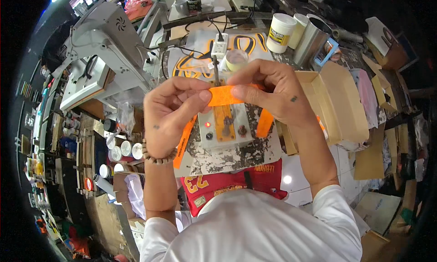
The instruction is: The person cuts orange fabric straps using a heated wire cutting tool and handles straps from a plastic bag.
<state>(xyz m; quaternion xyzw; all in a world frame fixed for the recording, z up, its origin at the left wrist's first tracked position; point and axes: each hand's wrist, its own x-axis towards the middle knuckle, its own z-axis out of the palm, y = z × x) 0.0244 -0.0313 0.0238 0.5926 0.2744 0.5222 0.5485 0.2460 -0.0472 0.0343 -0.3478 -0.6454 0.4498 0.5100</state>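
Orange strip (220,96) sits between both hands, held roughly level, its middle bare. We see the left hand (166,111) pinching the left part, thumb pressed near the edge; the right hand (277,93) pinches the right part, thumb across the front face, fingers behind. Both grips closed, no gap at the thumbs. We see a printed orange length (183,146) beside the left wrist and another orange piece (265,123) below the right hand; we can't tell if they join the strip. Beneath, from our view: grey device (243,114) with amber plate (224,131) and lit red lamp (207,124), on a worn board (214,164). Beyond: white power strip (220,44). Right: cardboard box (343,109).
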